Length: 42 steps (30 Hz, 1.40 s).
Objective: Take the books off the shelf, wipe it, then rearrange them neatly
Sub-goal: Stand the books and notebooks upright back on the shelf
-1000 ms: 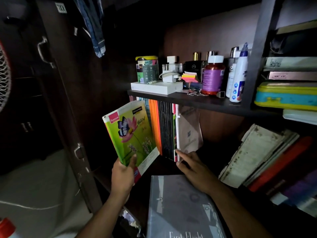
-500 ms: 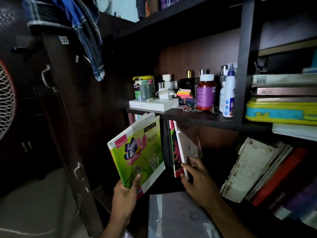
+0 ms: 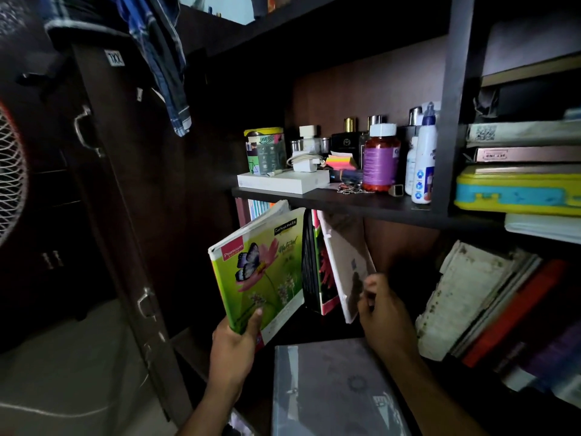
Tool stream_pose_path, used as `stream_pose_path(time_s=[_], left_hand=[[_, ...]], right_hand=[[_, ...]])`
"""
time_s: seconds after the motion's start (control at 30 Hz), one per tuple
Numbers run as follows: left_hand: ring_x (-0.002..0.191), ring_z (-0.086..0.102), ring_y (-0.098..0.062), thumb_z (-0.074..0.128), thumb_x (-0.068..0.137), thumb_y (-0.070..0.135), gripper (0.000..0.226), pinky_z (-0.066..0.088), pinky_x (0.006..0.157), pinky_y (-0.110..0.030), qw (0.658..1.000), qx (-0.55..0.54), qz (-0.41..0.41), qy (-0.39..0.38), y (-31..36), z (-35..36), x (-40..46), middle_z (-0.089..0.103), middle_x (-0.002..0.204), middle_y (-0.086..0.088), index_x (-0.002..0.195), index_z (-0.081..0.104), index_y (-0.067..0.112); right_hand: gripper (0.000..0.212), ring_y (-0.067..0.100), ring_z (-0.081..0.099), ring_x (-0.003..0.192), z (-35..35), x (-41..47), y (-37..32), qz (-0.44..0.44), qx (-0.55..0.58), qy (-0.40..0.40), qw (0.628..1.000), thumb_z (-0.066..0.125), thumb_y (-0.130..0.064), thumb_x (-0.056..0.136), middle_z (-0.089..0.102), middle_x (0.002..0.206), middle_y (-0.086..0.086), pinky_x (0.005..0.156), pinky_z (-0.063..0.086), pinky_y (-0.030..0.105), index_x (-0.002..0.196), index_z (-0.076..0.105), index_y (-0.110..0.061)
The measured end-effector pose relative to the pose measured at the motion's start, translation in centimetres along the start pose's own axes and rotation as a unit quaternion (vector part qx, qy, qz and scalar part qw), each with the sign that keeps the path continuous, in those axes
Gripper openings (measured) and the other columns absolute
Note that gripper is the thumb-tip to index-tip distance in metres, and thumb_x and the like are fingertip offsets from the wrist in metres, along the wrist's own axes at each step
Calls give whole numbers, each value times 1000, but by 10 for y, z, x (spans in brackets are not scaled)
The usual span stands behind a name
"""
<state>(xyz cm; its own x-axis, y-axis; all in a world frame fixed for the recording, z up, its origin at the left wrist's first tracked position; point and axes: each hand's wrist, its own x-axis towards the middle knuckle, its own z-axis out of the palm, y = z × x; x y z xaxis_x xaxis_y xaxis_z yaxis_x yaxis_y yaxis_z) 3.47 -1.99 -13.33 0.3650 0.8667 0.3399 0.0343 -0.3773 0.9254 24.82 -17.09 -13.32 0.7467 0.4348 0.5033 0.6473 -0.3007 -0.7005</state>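
Dark wood: the shelf [image 3: 330, 199] board and the cupboard around it are deep brown, and the lower compartment under the board is dim.
Left hand: the left hand [image 3: 234, 344] grasps the bottom edge of a green notebook [image 3: 261, 272] with a butterfly cover, thumb on the front, holding it tilted in front of the lower compartment.
Right hand: the right hand [image 3: 382, 313] has its fingers curled round the lower edge of a white book [image 3: 345, 262] that leans out of the row; the fingertips blur, so the exact grip is hard to read.
Row of books: dark spines [image 3: 309, 265] stand between the two held books; their titles cannot be made out, and books behind the green notebook are mostly hidden.
Grey book: a grey book [image 3: 333, 388] lies flat below the hands, cut off by the bottom edge.
Right compartment: worn leaning books [image 3: 471, 297] fade into shadow at the right.
Upper board: an orange bottle [image 3: 380, 158], a white box [image 3: 283, 182] and a white glue bottle [image 3: 424, 158] stand on top.
Room: a cupboard door [image 3: 125, 184] stands at left, with a fan grille [image 3: 9, 180] cut off at the edge and a blue garment [image 3: 163, 58] hanging above.
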Motion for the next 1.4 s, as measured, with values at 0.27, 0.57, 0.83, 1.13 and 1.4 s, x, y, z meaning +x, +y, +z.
stream_pose_path(time_s=[0.27,0.57,0.83,1.13,1.4], left_hand=[[99,68,-1,66,83,53,27,48,76,-20,1000,-8,-22,0,5,1,-1,76,100,17,105,72,38],[99,66,-21,65,98,33,10,47,82,-33,997,37,-27,55,4,0,1,68,89,11,102,72,27],[98,68,-23,60,100,41,29,48,78,-32,996,0,-40,74,4,-4,2,73,103,1,117,71,20],[96,66,-10,69,94,33,6,49,93,-32,999,-2,-33,-4,16,-25,-30,76,93,17,96,72,37],[89,68,7,59,95,44,20,51,74,-14,992,20,33,-124,36,14,-19,73,103,30,110,71,38]], right_hand=[[58,29,48,113,16,-12,-9,-146,-168,-107,969,55,-38,91,38,132,4,88,50,44,148,48,-34],[72,34,54,125,3,-10,-21,4,-143,-99,985,51,-41,99,23,158,8,96,50,39,161,17,-27],[63,37,60,116,-3,-9,-30,49,-167,-97,980,50,-45,95,49,143,11,90,52,42,151,33,-21],[63,34,63,113,-13,-13,-32,54,-186,-100,976,48,-49,94,50,144,3,88,53,41,150,33,-24],[53,33,62,115,-14,-11,-32,50,-184,-92,977,47,-46,94,54,139,2,87,51,39,142,40,-25]])
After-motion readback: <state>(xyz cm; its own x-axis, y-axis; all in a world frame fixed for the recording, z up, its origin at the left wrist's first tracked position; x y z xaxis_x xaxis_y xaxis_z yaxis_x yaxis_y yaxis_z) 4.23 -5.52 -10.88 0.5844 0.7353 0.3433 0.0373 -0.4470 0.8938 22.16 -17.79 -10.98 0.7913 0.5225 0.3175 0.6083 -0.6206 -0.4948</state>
